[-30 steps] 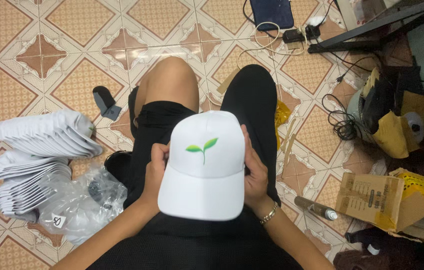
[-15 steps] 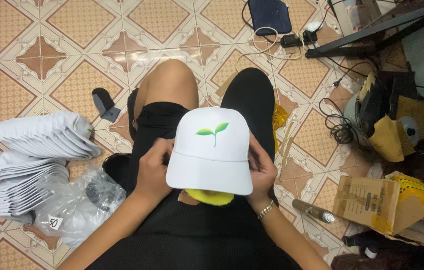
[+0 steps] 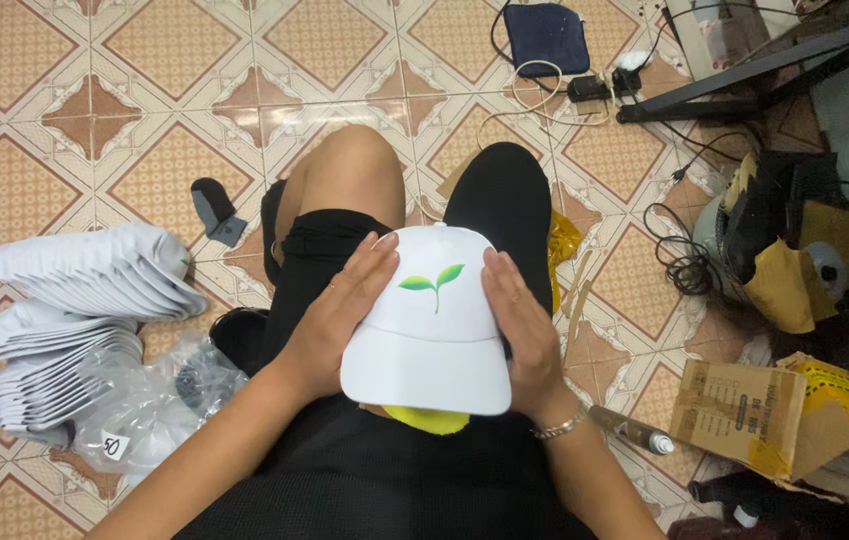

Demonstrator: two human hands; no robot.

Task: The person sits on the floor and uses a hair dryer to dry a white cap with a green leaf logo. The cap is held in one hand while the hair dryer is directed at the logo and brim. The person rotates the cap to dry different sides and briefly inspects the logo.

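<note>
two hands clasping one white cap (image 3: 431,330) over the lap: left hand (image 3: 339,315) flat on its left side, right hand (image 3: 522,330) on its right. brim toward the body, crown toward the knees, both hands equally near.

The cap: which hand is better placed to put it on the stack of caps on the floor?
Probably the left hand. Both hands grip the cap, but the stack lies on the floor on the person's left, so the right hand would have to cross the lap.
</note>
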